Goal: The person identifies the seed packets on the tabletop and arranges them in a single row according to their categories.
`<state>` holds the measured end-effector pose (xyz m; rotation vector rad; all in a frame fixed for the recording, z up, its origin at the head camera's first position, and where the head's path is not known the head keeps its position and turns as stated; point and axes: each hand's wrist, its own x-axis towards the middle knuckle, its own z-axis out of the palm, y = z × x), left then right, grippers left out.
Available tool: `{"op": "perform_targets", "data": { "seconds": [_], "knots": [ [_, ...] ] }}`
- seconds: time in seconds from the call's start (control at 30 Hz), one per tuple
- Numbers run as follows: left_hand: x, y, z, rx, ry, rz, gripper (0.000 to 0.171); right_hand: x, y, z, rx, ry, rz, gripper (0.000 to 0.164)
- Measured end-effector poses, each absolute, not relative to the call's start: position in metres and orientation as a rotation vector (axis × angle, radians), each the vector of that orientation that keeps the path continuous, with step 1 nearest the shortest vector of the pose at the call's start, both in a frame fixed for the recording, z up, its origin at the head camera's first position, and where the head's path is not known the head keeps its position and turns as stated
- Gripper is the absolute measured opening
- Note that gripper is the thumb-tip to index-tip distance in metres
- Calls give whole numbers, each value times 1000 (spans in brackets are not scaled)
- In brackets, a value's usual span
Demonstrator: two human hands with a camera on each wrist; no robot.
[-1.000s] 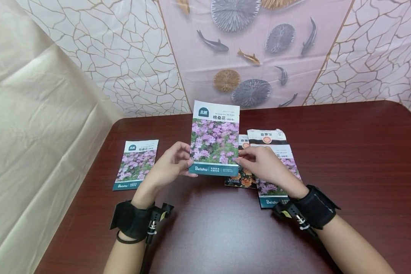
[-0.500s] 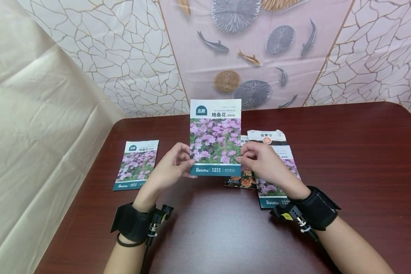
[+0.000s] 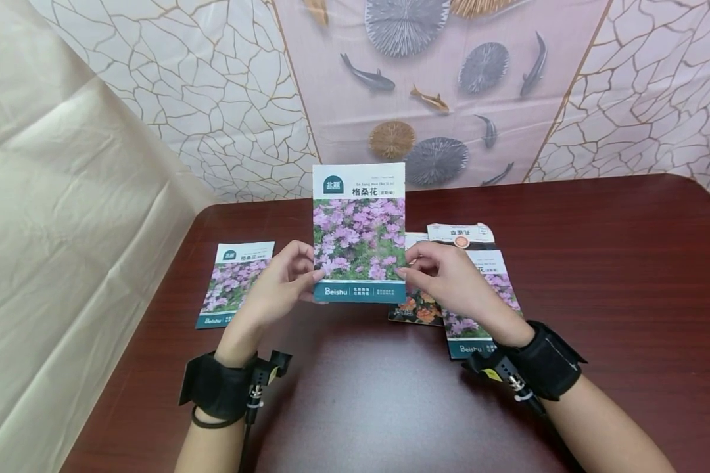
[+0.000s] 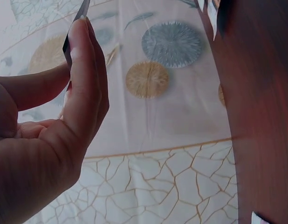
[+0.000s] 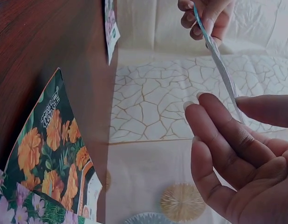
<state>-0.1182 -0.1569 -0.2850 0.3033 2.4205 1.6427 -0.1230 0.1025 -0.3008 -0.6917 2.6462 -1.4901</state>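
Note:
A flower seed packet [image 3: 359, 236] with pink blossoms and a teal bottom band stands upright in the air, its front turned toward the head camera. My left hand [image 3: 275, 289] pinches its lower left edge, thumb in front and fingers behind. At the lower right edge, my right hand [image 3: 458, 279] holds it between thumb and fingers. From the right wrist view, the packet [image 5: 221, 70] appears edge-on, with the right thumb [image 5: 265, 110] against its near edge. The left wrist view shows only a thin dark sliver of it by the left fingertips.
Another pink-flower packet [image 3: 233, 289] lies on the brown table [image 3: 355, 407] at the left. Behind my right forearm, a pink-flower packet [image 3: 473, 348] overlaps orange-flower packets [image 3: 417, 312]. A patterned cloth [image 3: 355, 131] hangs along the table's back edge.
Both hands have carried the seed packet a little to the left. It has also come more upright and looks slightly larger. The packets on the table have stayed put.

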Motion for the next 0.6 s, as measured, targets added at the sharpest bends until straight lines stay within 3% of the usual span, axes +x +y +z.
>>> {"op": "perform_targets", "data": {
  "seconds": [0.17, 0.6],
  "knots": [
    [-120, -168, -284, 305, 2458, 1605, 18, -121, 102, -301, -718, 2674, -1465, 14],
    [-129, -198, -294, 121, 2571, 1413, 18, -120, 90, -308, -979, 2704, -1374, 12]
  ]
}}
